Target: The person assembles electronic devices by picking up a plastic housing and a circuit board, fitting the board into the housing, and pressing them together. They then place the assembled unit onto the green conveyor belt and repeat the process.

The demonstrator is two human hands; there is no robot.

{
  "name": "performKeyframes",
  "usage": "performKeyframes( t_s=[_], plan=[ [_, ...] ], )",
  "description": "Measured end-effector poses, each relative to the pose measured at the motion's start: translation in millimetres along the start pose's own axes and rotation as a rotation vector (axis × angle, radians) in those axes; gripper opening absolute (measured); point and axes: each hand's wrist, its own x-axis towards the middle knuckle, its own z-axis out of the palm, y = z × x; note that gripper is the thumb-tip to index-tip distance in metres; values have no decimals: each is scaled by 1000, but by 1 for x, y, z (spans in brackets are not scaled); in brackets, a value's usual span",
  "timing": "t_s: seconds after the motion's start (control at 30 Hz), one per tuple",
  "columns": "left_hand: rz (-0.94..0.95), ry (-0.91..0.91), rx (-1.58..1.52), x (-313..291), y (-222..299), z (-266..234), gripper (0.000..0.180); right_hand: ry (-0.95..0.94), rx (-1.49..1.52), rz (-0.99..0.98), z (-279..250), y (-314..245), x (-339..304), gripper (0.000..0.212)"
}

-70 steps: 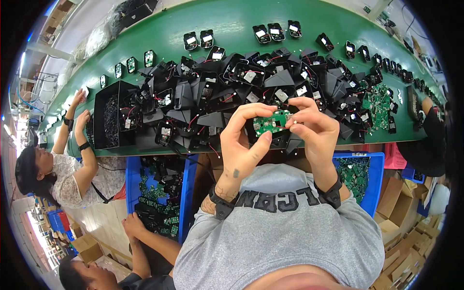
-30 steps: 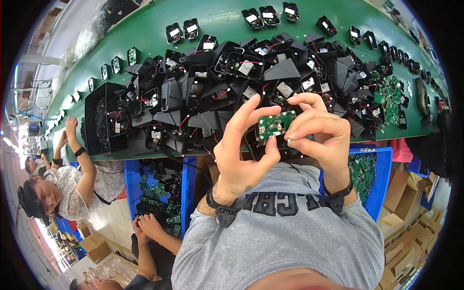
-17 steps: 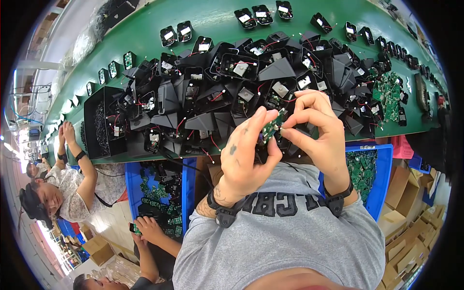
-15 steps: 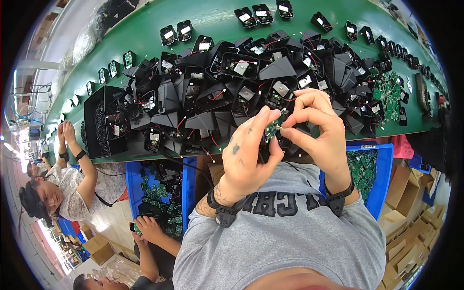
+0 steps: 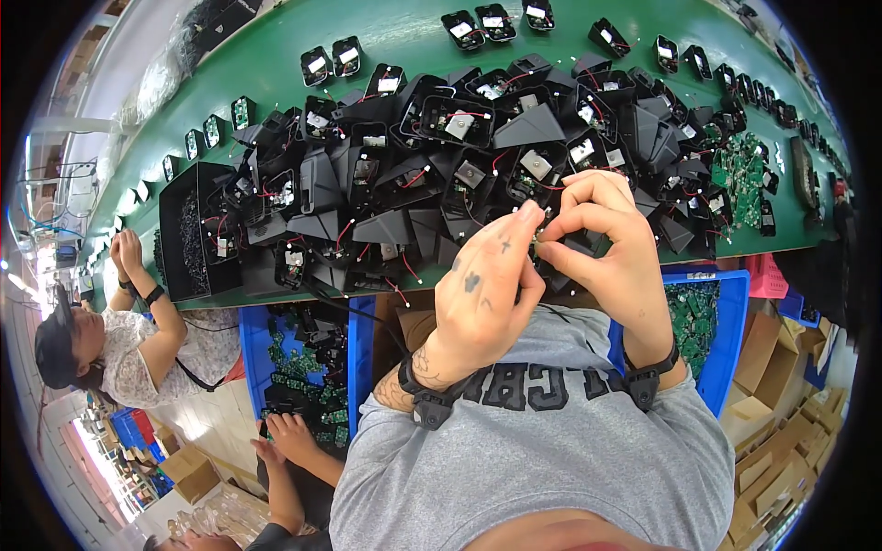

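My left hand [image 5: 487, 280] is closed round a green circuit board [image 5: 539, 239], with its back turned toward me, so only a sliver of the board shows at the fingertips. My right hand [image 5: 602, 243] meets it there, thumb and index finger pinched at the board's edge. Whatever sits in that pinch is too small and covered to name. Just beyond both hands lies a heap of black plastic housings [image 5: 528, 129], several with metal blocks and red-and-black wires inside.
A black bin [image 5: 175, 243] of small dark parts stands left on the green table [image 5: 404, 37]. Loose circuit boards [image 5: 738, 179] lie at right. Blue crates [image 5: 360, 354] with boards flank me. Two co-workers sit at left, one's hands [image 5: 294, 441] over the left crate.
My left hand has turned and risen slightly, hiding the board that showed between my hands before. My right hand keeps its pinch at nearly the same spot.
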Motion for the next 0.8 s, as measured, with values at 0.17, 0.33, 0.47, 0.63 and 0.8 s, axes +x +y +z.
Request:
performKeyframes(
  t_s=[0.17, 0.33, 0.47, 0.63, 0.8],
  plan=[
    [29, -2, 68, -3, 1, 3, 64, -6, 2, 26, 4, 4, 2, 13],
    [-42, 4, 49, -7, 5, 4, 63, 37, 9, 40, 3, 4, 2, 14],
    [-151, 3, -98, -12, 2, 4, 63, -57, 217, 124, -1, 7, 6, 21],
    [-202, -25, -198, -7, 5, 1, 61, -118, 307, 149, -10, 12, 12, 28],
    [-177, -49, -157, -1, 2, -1, 63, -225, 266, 133, -9, 13, 17, 27]
  ],
)
